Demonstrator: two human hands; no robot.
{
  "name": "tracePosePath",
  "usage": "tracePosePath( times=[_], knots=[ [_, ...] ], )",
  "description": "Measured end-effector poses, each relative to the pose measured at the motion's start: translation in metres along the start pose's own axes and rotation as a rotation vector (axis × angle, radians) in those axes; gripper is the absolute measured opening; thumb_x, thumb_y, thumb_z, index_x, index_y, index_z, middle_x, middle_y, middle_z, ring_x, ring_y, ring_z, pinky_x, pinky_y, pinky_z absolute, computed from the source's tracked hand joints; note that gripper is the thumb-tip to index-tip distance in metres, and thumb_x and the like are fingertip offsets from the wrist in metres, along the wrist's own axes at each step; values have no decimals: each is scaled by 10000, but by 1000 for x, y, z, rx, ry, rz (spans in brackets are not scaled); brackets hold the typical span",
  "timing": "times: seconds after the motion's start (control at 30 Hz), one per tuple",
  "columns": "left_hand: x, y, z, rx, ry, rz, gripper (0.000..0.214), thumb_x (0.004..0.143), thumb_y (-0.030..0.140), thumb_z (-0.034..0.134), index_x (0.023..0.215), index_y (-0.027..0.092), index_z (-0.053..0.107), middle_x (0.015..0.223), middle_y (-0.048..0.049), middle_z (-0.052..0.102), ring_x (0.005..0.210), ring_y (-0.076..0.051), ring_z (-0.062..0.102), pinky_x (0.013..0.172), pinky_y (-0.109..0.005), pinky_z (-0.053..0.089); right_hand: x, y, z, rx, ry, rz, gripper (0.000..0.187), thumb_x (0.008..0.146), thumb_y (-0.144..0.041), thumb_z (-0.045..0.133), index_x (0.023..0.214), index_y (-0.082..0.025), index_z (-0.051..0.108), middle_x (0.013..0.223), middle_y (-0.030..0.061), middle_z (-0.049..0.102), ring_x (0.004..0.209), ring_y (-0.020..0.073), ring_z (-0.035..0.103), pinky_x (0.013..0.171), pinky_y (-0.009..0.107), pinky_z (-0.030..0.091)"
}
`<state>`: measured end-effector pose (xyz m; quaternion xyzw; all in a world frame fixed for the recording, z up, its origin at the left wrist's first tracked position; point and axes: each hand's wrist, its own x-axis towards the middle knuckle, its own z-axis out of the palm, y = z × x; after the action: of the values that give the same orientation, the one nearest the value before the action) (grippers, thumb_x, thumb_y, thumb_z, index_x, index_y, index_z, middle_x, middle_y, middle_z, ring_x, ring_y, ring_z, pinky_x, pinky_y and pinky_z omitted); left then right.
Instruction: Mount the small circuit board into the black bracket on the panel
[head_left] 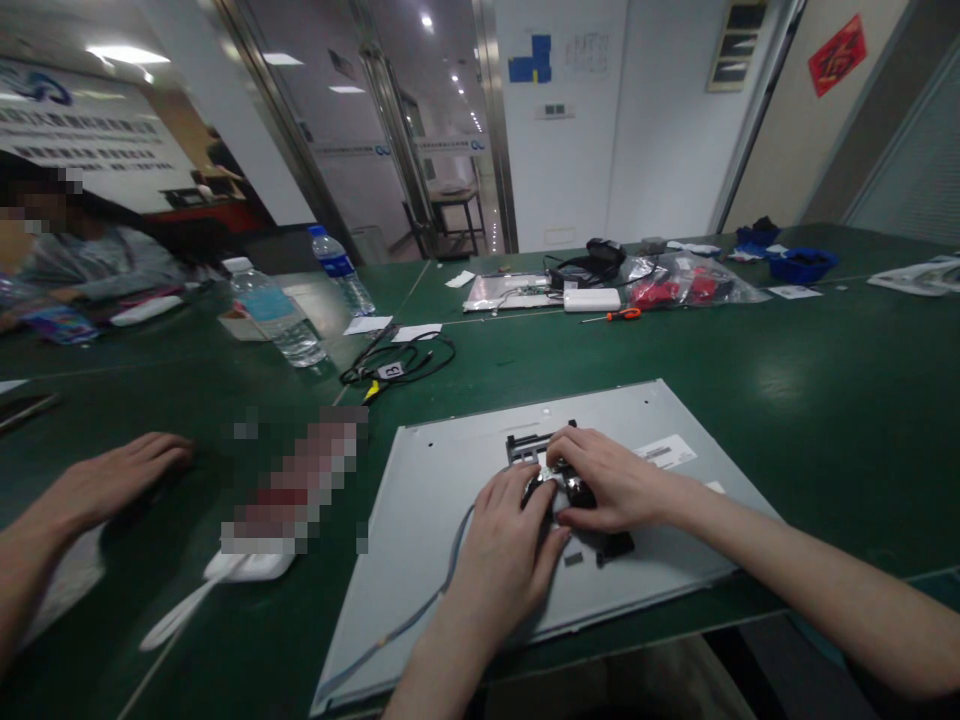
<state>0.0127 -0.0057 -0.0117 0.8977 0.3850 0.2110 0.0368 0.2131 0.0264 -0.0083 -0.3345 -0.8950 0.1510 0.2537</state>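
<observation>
A large pale grey flat panel [420, 520] lies on the green table in front of me. Over its middle, my left hand [510, 520] and my right hand [611, 480] are both closed around a small glossy black device [579, 490]. A light greenish part [553, 472] shows between the fingers, which hide much of the device. A grey-blue cable [454, 560] runs from beside my left hand to the panel's lower left corner. Black bracket-like pieces [517, 445] show behind the hands, and a black piece [616, 548] lies just below my right hand.
Another person's hand [127, 480] rests on the table at left. Nearby are a white-cased item [251, 565], a black cable coil [420, 365] and two water bottles [281, 320] [341, 270]. Farther back lie an orange-handled screwdriver [624, 315] and a clear plastic bag [690, 280].
</observation>
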Motion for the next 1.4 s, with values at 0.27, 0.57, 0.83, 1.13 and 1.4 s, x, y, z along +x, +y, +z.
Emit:
tracePosePath(
  times=[0.27,0.57,0.83,1.13,1.4],
  knots=[
    [-1,-1,1,0,-12,-11,362,845,248,566,1197,216,489,1286,-98,481,1219,-294,422,1010,-514,373,-1,-1,-1,10,-4,3,536,731,-290,658,1189,-163,409,1122,121,497,1000,250,481,884,411,411],
    [0,0,-1,-9,-23,-18,416,810,311,620,1195,219,493,1281,-97,481,1202,-305,431,1008,-521,372,0,-2,-4,34,-31,-17,656,720,-303,696,1274,-166,373,1187,133,479,1080,262,454,929,430,400],
    [-2,0,1,6,-56,-61,389,804,352,620,1151,201,528,1296,-103,475,1219,-303,419,1033,-508,353,-1,-2,-4,65,-59,-34,725,701,-297,711,1319,-195,346,1242,127,449,1128,272,426,959,451,376],
    [-1,0,-2,22,-82,-57,450,806,391,611,1200,205,502,1303,-112,463,1223,-318,409,1039,-529,325,-1,-2,-6,68,-80,-35,794,685,-327,732,1355,-200,324,1278,128,427,1152,276,409,987,449,358],
    [-2,0,-1,5,-68,-55,475,782,384,641,1199,203,503,1300,-108,472,1206,-317,424,1023,-518,345,0,-3,-7,81,-61,-40,772,730,-348,713,1370,-215,303,1270,129,444,1140,269,426,969,455,372]
  ],
)
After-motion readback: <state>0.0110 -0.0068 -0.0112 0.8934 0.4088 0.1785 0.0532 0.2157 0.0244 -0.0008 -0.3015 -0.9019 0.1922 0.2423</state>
